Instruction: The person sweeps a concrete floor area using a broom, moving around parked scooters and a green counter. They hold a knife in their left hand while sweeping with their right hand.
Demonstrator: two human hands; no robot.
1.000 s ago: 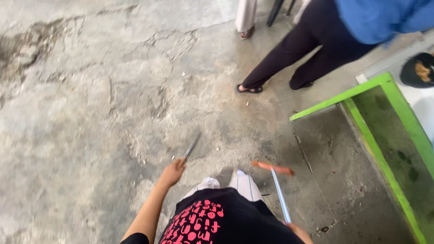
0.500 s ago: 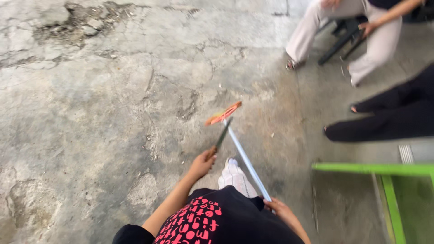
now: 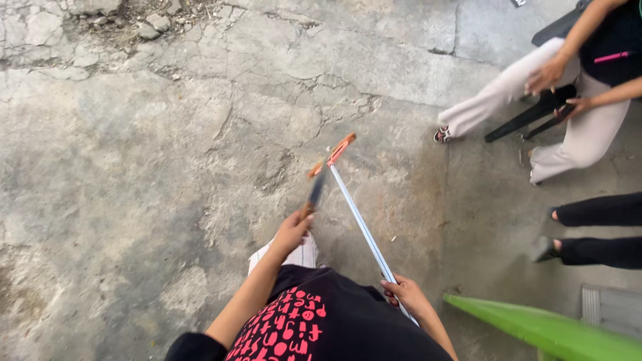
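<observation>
Left hand (image 3: 292, 230) gripping blurred knife (image 3: 314, 192), right hand (image 3: 406, 294) slim metal rod (image 3: 361, 224)

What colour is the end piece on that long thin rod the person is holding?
Orange. The end piece tops a pale silvery-blue rod held in the right hand, seen in the head view.

Over cracked concrete floor (image 3: 134, 167), the left hand (image 3: 291, 232) grips a short dark tool (image 3: 314, 192), blurred, near the orange head (image 3: 341, 148) of a long pale rod (image 3: 361, 227) held by the right hand (image 3: 406, 295), while seated people's legs (image 3: 508, 100) and a green frame (image 3: 548, 331) lie to the right.
</observation>
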